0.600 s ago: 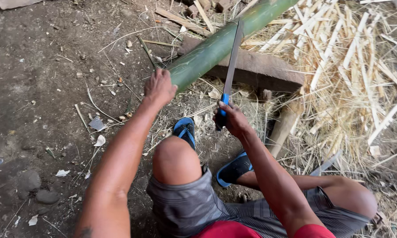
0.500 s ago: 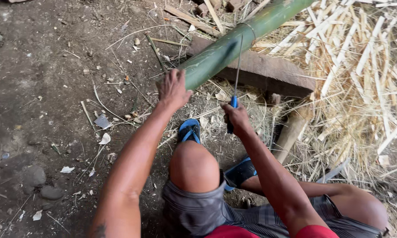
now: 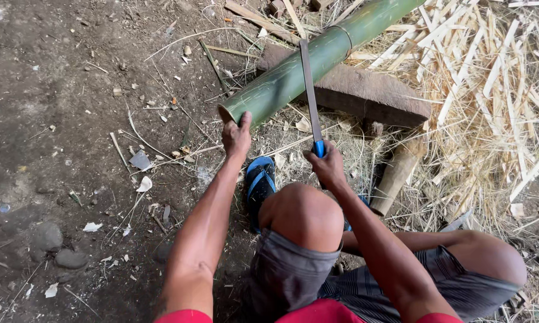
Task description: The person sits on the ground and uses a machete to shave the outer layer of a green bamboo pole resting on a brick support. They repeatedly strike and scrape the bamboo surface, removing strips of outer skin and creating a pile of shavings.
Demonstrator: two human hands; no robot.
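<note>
The left hand [image 3: 236, 136] grips the cut end of the green bamboo pole [image 3: 308, 63], which lies across a wooden block [image 3: 365, 96] just ahead of both hands. The right hand [image 3: 326, 167] is closed on the blue handle of a long knife [image 3: 309, 90], whose blade rests across the pole; the cutting step looks in hand, and the next stroke calls for a steady pole.

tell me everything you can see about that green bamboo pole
The green bamboo pole is a thick, round, smooth-skinned stem with pale scratches and one raised node ring near its upper part. It lies slanted, its cut, hollow-looking end low at the left, its far end running out of the frame at the top. It rests across a brown wooden block. The left hand touches its cut end. A long knife blade, held by the right hand on a blue handle, lies across its middle.
</note>
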